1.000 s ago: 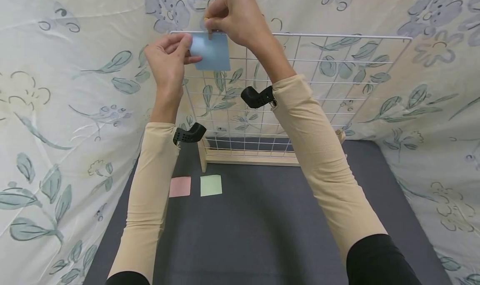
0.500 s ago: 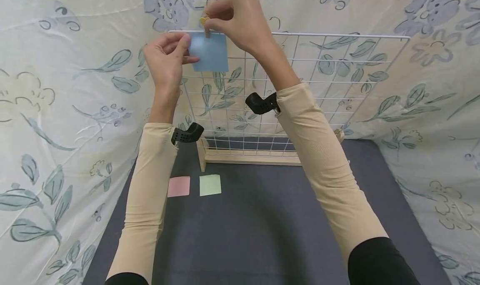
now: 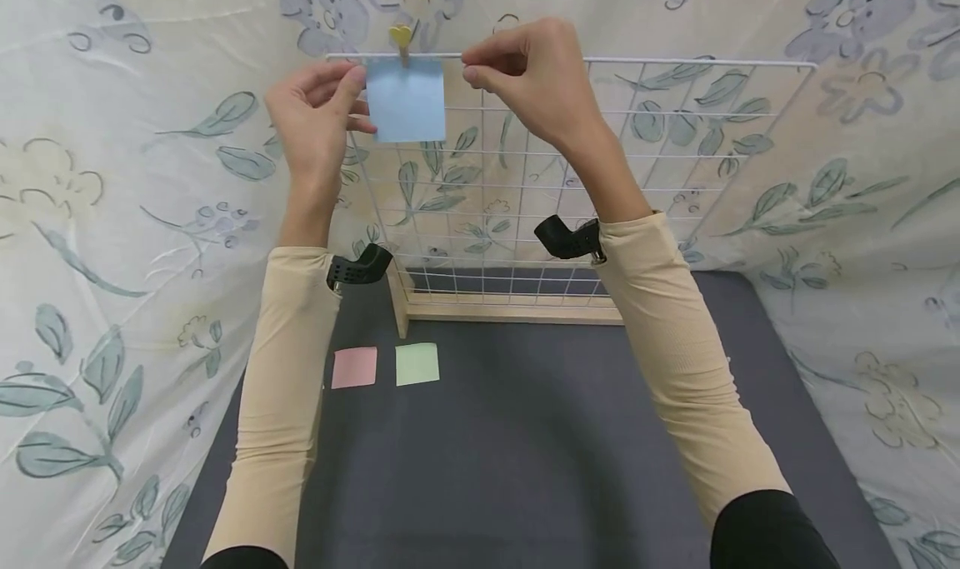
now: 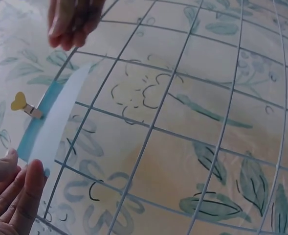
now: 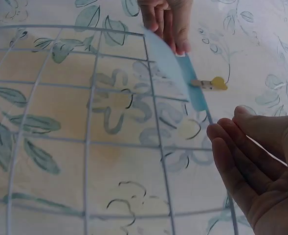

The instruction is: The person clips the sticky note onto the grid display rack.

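Note:
A blue paper note (image 3: 406, 101) hangs at the left end of the white wire grid's top bar (image 3: 697, 62). A small wooden clothespin (image 4: 33, 112) with a yellow heart (image 3: 401, 36) clips its top edge to the bar. My left hand (image 3: 313, 123) pinches the note's left edge near the upper corner. To the right of the note, my right hand (image 3: 543, 82) is at the top bar, its thumb and fingers apart and holding nothing. In the right wrist view the clothespin (image 5: 210, 83) stands beyond my right fingertips, and the note's lower part bows away from the grid.
The grid stands in a wooden base (image 3: 510, 311) on a dark grey tabletop (image 3: 480, 452). A pink note (image 3: 354, 367) and a green note (image 3: 417, 363) lie flat in front of the base's left end. Floral fabric (image 3: 135, 202) hangs behind and along both sides.
My right hand has let go of the heart clothespin and moved right and slightly down. The clothespin stays on the note. My left hand still pinches the note's edge.

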`<state>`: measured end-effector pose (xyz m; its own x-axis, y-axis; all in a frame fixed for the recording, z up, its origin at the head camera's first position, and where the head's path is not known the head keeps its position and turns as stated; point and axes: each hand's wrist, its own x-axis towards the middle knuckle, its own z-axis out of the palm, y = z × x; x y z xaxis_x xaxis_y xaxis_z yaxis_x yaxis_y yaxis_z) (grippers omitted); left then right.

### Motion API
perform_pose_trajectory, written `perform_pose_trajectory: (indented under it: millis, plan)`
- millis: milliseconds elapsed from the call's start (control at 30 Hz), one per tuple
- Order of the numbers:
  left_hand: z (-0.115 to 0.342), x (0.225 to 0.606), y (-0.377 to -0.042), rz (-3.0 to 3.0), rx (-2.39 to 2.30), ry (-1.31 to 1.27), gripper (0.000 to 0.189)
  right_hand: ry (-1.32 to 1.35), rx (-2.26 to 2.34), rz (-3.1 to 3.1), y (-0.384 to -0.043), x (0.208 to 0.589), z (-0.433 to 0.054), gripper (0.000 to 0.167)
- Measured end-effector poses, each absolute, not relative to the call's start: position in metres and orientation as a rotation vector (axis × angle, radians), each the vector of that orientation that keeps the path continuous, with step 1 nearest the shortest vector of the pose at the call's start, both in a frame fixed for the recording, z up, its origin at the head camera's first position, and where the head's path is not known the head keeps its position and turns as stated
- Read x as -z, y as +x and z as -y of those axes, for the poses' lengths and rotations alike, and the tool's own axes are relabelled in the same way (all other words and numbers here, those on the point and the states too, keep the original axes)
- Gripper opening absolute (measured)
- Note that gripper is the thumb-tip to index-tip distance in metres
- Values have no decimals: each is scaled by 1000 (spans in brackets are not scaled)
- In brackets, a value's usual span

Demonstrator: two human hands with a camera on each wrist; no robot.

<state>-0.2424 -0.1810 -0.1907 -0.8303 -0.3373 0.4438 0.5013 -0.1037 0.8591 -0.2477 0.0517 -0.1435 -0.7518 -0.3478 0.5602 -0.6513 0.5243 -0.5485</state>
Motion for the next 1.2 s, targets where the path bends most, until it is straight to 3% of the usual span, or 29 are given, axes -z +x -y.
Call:
perform_pose_trajectory:
  millis: [900,1200]
  plan:
    - [200,254,-216,1725,1988,-186,17,597,-1284,2530,-245,239,-157,22]
    - [207,287,-214,1785,1988,-91,28,510,-1293,2576,-242,272,-184,22]
